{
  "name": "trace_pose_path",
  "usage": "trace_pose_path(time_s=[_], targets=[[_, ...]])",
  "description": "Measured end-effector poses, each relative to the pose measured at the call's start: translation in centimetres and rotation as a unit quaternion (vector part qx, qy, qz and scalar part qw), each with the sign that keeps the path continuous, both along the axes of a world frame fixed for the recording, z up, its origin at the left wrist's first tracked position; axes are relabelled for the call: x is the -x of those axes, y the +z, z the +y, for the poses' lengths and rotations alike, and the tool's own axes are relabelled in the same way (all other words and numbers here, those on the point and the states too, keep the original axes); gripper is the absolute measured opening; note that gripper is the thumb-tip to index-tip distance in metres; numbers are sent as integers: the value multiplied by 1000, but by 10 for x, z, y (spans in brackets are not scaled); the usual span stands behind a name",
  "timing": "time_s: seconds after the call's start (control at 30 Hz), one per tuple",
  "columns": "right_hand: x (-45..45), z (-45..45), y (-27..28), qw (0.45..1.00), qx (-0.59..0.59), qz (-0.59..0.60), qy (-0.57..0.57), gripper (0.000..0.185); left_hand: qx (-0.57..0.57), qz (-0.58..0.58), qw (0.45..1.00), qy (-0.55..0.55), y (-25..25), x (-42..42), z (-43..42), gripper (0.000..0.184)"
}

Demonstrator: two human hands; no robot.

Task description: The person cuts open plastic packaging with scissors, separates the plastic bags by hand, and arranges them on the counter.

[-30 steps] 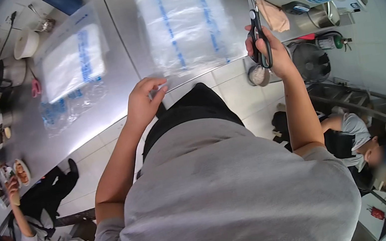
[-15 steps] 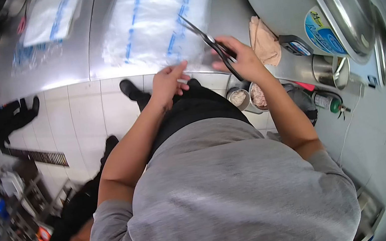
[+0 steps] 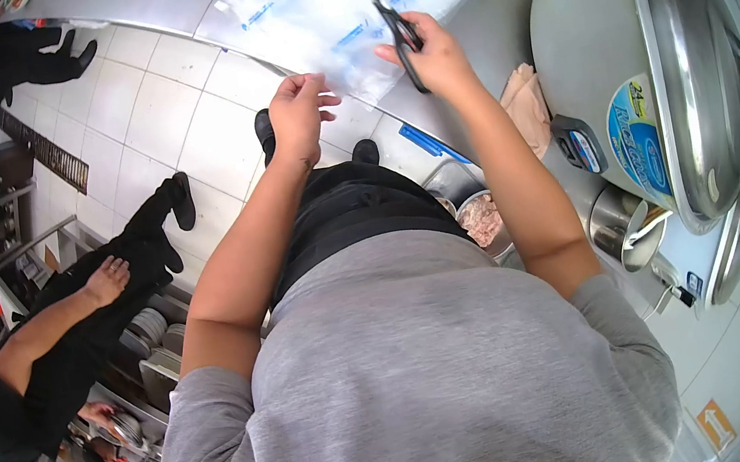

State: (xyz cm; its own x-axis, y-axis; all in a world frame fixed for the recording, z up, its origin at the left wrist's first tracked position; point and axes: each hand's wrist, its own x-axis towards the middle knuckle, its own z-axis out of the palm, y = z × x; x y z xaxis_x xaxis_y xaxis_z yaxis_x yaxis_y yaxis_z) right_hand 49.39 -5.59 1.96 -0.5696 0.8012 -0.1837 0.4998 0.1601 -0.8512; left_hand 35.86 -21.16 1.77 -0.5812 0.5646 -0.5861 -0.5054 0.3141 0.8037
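Black-handled scissors (image 3: 401, 31) are in my right hand (image 3: 437, 54), blades pointing up and to the left over a stack of clear plastic bags (image 3: 311, 10) with blue printed bands. The bags lie flat on the steel table, their near end by the table's edge. My left hand (image 3: 301, 114) is beside that edge, just left of the bags' near corner. Its fingers are bent and somewhat apart, with nothing visible in them.
A large lidded pot (image 3: 590, 32) stands on the right of the steel table (image 3: 493, 28), near a peach cloth (image 3: 525, 110) and a small steel pot (image 3: 616, 226). Below the edge is a bowl of pinkish food (image 3: 482, 219). Co-workers in black (image 3: 99, 293) are at left.
The view has turned, so the bags now lie slanted and the big pot shows more fully. The scissors stay in my right hand, over the bags. A co-worker at left has come further into view.
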Motion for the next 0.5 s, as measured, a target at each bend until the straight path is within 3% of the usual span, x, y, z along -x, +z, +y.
trace_pose_path(time_s=[0.07, 0.1, 0.17, 0.2, 0.33, 0.5], targets=[[-30, -14, 4, 994, 35, 51, 86, 63, 15, -53, 998, 30, 6, -7, 2, 27], [-48, -23, 2, 986, 54, 82, 132, 57, 10, -91, 996, -8, 5, -6, 2, 27], [-83, -42, 24, 946, 255, 46, 194, 50, 0, -108, 994, -36, -9, -5, -2, 24], [-99, -45, 17, 922, 287, 31, 259, 48, -5, -116, 992, -51, -14, -5, -3, 22], [-107, -60, 27, 873, 408, -53, 260, 45, -44, -146, 988, -31, -7, -3, -7, 22], [-78, -55, 15, 867, 424, -18, 263, 48, -24, -115, 992, -37, -5, -5, -8, 35]])
